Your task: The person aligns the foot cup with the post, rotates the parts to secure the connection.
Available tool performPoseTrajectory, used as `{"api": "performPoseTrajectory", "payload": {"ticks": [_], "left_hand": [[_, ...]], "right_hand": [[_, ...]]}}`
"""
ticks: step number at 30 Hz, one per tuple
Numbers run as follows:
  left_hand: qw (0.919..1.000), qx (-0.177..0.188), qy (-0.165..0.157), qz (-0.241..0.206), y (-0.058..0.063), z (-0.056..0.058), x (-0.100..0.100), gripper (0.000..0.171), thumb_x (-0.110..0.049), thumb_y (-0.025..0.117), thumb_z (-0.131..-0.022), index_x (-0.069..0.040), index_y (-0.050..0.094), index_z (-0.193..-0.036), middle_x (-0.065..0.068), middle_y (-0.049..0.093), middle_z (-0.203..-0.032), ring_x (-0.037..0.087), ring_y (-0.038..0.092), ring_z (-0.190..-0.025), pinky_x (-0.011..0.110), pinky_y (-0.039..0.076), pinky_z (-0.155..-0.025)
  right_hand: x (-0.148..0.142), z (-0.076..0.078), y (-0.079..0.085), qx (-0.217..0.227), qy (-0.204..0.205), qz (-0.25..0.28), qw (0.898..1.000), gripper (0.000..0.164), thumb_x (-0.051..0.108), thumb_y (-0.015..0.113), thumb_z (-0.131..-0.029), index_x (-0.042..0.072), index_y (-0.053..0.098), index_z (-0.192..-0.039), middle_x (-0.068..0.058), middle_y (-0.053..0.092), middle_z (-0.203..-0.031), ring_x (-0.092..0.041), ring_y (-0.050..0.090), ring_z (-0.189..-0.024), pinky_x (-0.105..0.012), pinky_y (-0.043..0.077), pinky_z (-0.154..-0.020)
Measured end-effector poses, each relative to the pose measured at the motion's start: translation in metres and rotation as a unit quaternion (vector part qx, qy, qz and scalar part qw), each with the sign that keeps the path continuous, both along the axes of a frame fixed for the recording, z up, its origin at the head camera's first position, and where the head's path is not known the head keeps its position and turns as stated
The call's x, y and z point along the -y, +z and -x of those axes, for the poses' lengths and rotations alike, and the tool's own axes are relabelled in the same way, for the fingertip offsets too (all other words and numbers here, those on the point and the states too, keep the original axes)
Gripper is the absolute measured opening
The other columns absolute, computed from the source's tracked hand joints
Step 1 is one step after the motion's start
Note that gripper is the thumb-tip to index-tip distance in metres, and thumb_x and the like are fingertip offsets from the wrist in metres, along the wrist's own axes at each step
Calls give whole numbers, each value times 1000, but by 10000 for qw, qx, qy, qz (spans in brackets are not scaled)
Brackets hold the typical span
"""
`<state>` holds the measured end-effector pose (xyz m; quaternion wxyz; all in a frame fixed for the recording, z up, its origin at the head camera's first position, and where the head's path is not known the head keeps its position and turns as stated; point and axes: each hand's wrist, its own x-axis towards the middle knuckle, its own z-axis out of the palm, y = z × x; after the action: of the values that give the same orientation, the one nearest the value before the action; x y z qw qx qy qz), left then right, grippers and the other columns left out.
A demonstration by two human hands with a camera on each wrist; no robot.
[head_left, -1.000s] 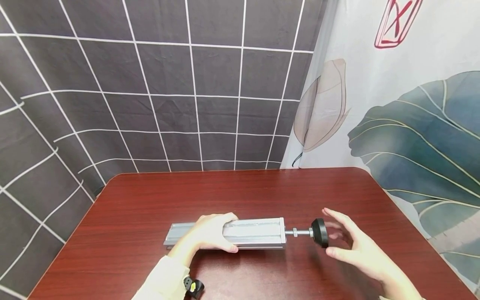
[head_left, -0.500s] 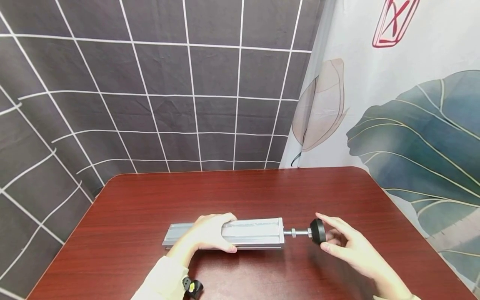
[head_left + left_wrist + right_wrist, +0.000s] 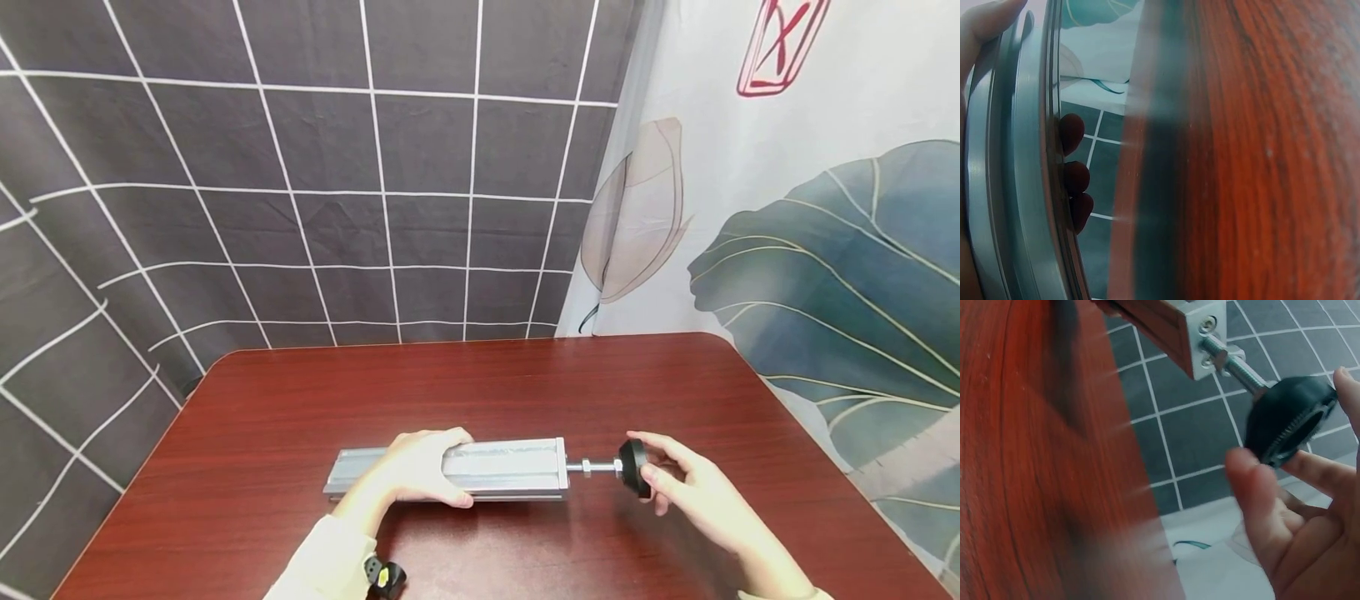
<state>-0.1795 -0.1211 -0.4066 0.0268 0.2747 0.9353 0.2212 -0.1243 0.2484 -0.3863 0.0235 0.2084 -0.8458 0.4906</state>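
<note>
My left hand (image 3: 420,467) grips a silvery aluminium profile (image 3: 510,468) from above, thumb on the near side. In the left wrist view, its fingertips (image 3: 1076,178) show past the profile's edge, with a gap between profile and table. A threaded rod (image 3: 600,467) with nuts sticks out of the profile's right end plate (image 3: 1207,337) and carries a black levelling foot (image 3: 633,468). My right hand (image 3: 693,492) holds that foot by its rim, thumb on the near side and fingers on the far side. The foot's hollow underside faces the right palm.
A reddish-brown wooden table (image 3: 480,383) lies under both hands, its far edge against a grey gridded curtain (image 3: 322,167). To the right hangs a white curtain (image 3: 720,67) with leaf prints. A black device (image 3: 386,577) is strapped at the left wrist.
My right hand has moved left to the black foot, and its thumb and fingers have come onto the rim. The foot now sits at a slightly different angle. The left hand keeps its grip.
</note>
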Motion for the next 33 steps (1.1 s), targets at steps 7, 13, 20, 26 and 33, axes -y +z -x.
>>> {"api": "performPoseTrajectory", "payload": {"ticks": [7, 13, 20, 26, 33], "left_hand": [[10000, -4, 5, -15, 0, 0, 0, 63, -58, 75, -53, -31, 59, -107, -16, 63, -93, 2, 57, -81, 38, 40, -73], [10000, -25, 11, -14, 0, 1, 1, 63, -59, 75, -53, -31, 59, -107, -16, 63, -92, 2, 57, -81, 39, 40, -73], [10000, 0, -18, -51, 2, -1, 1, 63, -58, 75, -54, -30, 59, -107, -16, 62, -91, 2, 57, -79, 38, 41, -73], [10000, -17, -41, 12, 1, -2, 1, 63, -58, 75, -54, -30, 59, -108, -15, 63, -92, 3, 57, -80, 38, 42, -73], [10000, -41, -54, 41, 0, -3, 0, 62, -58, 76, -54, -30, 59, -106, -15, 63, -92, 4, 58, -81, 38, 42, -72]], "right_hand": [[-12, 0, -5, -161, 763, 202, 9968, 81, -6, 69, -78, 7, 26, -145, 6, 40, -134, -7, 55, -105, -20, 46, -82], [-11, 4, -11, -877, 1618, 719, 9803, 72, -19, 66, -73, -8, 34, -137, -11, 26, -145, -11, 50, -116, -18, 41, -90], [-8, 0, -7, -829, 757, 447, 9927, 63, -14, 66, -75, 1, 45, -133, 0, 56, -119, -11, 61, -85, -22, 48, -69], [-4, 1, -8, -474, 167, 323, 9982, 52, -8, 63, -81, 5, 50, -130, 9, 62, -101, -12, 61, -65, -27, 49, -58], [0, -1, -4, -37, -216, -41, 9998, 35, 6, 58, -90, 12, 53, -125, 3, 60, -93, -14, 54, -51, -28, 45, -55]]}}
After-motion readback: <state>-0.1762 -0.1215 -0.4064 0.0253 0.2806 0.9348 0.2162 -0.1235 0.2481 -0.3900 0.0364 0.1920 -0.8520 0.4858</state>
